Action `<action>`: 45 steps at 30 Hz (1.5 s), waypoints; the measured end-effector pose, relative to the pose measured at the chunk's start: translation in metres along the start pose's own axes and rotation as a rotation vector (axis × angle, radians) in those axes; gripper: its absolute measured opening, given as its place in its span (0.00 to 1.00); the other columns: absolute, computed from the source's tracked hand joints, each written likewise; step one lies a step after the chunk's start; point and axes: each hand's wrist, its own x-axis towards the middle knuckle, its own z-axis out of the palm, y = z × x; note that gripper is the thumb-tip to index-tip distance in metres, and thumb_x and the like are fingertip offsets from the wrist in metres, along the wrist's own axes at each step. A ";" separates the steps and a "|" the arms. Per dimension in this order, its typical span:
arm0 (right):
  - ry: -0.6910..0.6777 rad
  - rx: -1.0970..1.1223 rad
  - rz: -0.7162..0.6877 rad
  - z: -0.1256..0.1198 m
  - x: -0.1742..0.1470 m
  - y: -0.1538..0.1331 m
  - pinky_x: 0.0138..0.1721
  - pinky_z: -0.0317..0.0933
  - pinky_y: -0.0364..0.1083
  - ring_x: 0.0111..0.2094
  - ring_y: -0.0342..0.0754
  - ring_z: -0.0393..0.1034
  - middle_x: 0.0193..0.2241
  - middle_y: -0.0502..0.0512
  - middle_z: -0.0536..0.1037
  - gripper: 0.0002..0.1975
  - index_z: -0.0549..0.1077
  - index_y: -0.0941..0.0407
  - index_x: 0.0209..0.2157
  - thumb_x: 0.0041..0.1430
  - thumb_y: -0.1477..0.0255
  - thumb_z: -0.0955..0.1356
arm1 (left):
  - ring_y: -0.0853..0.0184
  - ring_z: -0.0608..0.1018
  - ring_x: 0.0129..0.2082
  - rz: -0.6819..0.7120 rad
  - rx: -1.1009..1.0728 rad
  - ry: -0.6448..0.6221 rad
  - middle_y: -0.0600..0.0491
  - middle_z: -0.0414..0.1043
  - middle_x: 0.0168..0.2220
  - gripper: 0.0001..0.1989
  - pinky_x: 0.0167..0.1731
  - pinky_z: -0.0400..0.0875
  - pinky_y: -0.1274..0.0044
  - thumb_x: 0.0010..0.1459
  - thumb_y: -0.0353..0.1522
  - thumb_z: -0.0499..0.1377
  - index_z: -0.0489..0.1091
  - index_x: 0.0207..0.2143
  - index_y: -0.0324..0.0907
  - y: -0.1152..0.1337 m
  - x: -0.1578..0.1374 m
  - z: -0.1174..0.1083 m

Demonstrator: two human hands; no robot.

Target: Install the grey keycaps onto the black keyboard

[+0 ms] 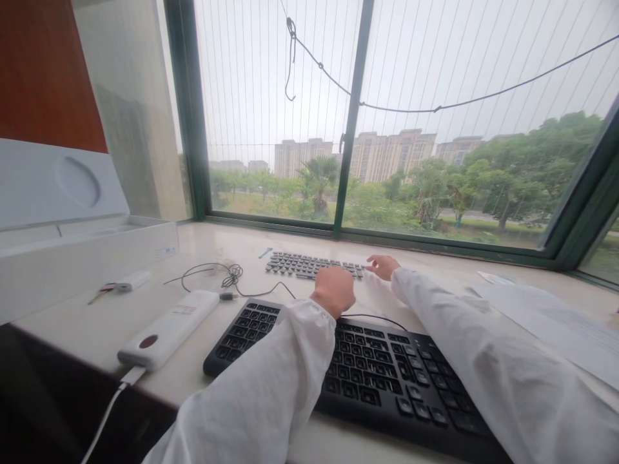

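At the centre of the head view, our left hand (333,288) curls over the keycaps (290,262), its hold hidden; our right hand's (383,265) fingers, slightly parted, show nothing gripped. The keyboard (360,367) lies lower centre.

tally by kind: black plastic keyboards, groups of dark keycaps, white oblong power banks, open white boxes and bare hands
Black plastic keyboard: 1
Group of dark keycaps: 1
White oblong power bank: 1
Open white box: 1
Bare hands: 2 (left hand, right hand)
Total: 6
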 end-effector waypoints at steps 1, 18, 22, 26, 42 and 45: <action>-0.006 0.001 -0.002 0.002 0.002 -0.001 0.46 0.67 0.54 0.46 0.49 0.70 0.49 0.58 0.72 0.16 0.69 0.57 0.51 0.64 0.65 0.65 | 0.55 0.78 0.42 0.002 -0.001 0.004 0.39 0.77 0.40 0.14 0.40 0.73 0.70 0.57 0.33 0.55 0.76 0.41 0.37 0.000 0.000 0.000; 0.117 0.147 -0.214 -0.062 -0.105 -0.007 0.42 0.61 0.44 0.35 0.45 0.71 0.38 0.52 0.80 0.13 0.80 0.52 0.40 0.60 0.63 0.65 | 0.53 0.78 0.42 0.074 -0.091 0.104 0.38 0.76 0.37 0.16 0.42 0.71 0.67 0.58 0.35 0.53 0.76 0.40 0.36 0.006 -0.003 -0.005; 0.107 0.335 -0.349 -0.078 -0.184 -0.012 0.35 0.62 0.45 0.29 0.45 0.67 0.34 0.55 0.80 0.16 0.81 0.53 0.37 0.58 0.58 0.66 | 0.56 0.78 0.37 0.134 -0.179 0.085 0.41 0.77 0.32 0.18 0.38 0.71 0.69 0.59 0.40 0.52 0.77 0.34 0.37 0.012 -0.005 -0.004; 0.105 0.405 -0.336 -0.077 -0.221 -0.014 0.33 0.61 0.44 0.29 0.44 0.67 0.30 0.54 0.79 0.14 0.81 0.52 0.36 0.58 0.59 0.67 | 0.65 0.78 0.34 0.281 -0.327 0.011 0.50 0.79 0.33 0.18 0.34 0.69 0.77 0.57 0.45 0.56 0.78 0.35 0.43 0.021 -0.007 0.000; 0.089 0.493 -0.322 -0.055 -0.233 -0.026 0.31 0.59 0.42 0.26 0.41 0.65 0.27 0.50 0.78 0.09 0.82 0.52 0.35 0.56 0.66 0.69 | 0.77 0.59 0.18 0.698 -0.460 0.022 0.60 0.63 0.15 0.10 0.22 0.54 0.81 0.55 0.40 0.61 0.81 0.34 0.48 0.020 -0.005 0.009; 0.093 0.468 -0.319 -0.057 -0.233 -0.026 0.31 0.59 0.42 0.26 0.41 0.65 0.27 0.50 0.78 0.09 0.82 0.52 0.35 0.56 0.66 0.70 | 0.78 0.59 0.17 0.775 -0.440 0.028 0.60 0.65 0.16 0.09 0.22 0.55 0.81 0.56 0.38 0.61 0.80 0.34 0.48 0.020 -0.006 0.007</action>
